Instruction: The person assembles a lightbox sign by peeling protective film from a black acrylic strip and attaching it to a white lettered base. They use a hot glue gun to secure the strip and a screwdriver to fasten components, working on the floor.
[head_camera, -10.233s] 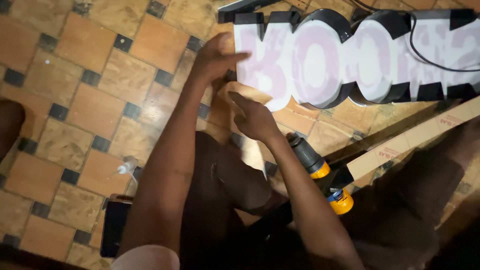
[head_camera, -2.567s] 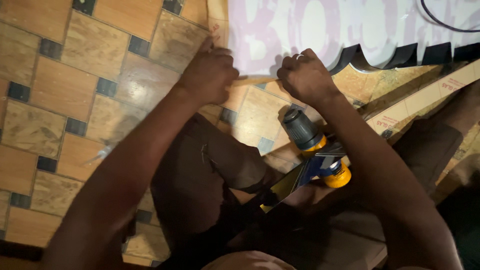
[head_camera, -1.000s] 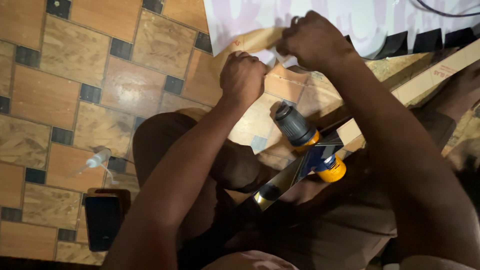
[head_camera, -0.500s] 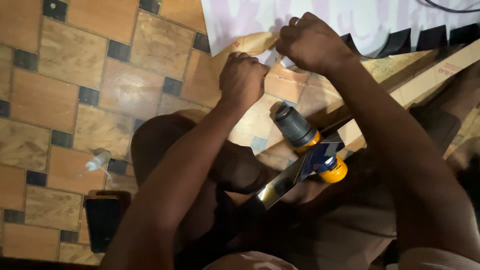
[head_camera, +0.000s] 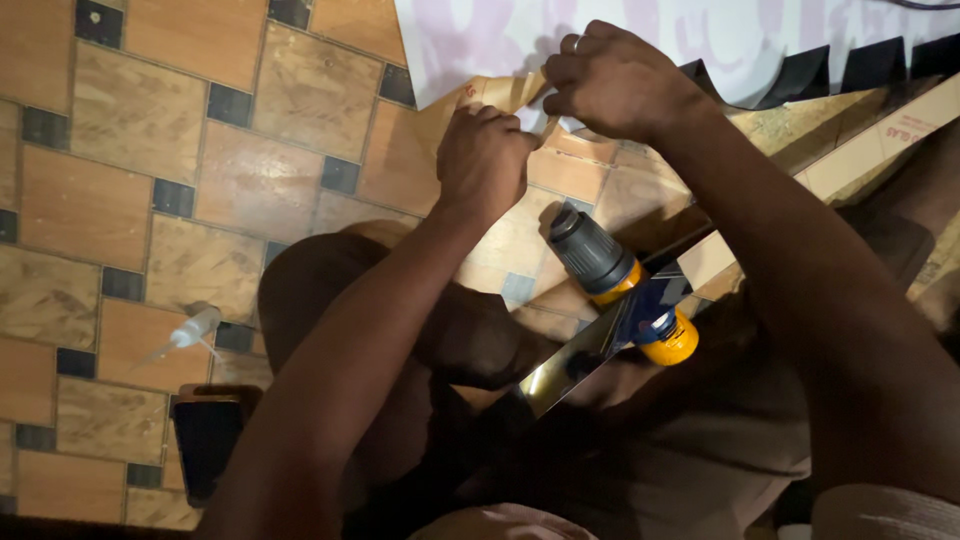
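Observation:
A large white sign with pale purple letters and black edges (head_camera: 700, 40) lies on the tiled floor at the top of the head view. A brown protective film (head_camera: 500, 92) peels from its lower left corner. My left hand (head_camera: 485, 160) is shut on the film just below the sign's edge. My right hand (head_camera: 615, 80) is closed on the sign's lower edge beside the film. A yellow and grey power drill (head_camera: 615, 285) rests on my lap below both hands, next to a shiny metal blade (head_camera: 565, 365).
Brown and tan floor tiles (head_camera: 150, 150) fill the left side. A small clear bottle (head_camera: 190, 330) and a dark phone (head_camera: 208, 445) lie on the floor at the lower left. A long cardboard strip (head_camera: 860, 150) runs diagonally at the right.
The view has shifted slightly. My left hand has moved up a little toward the sign's edge, closer to my right hand. The drill stays on my lap.

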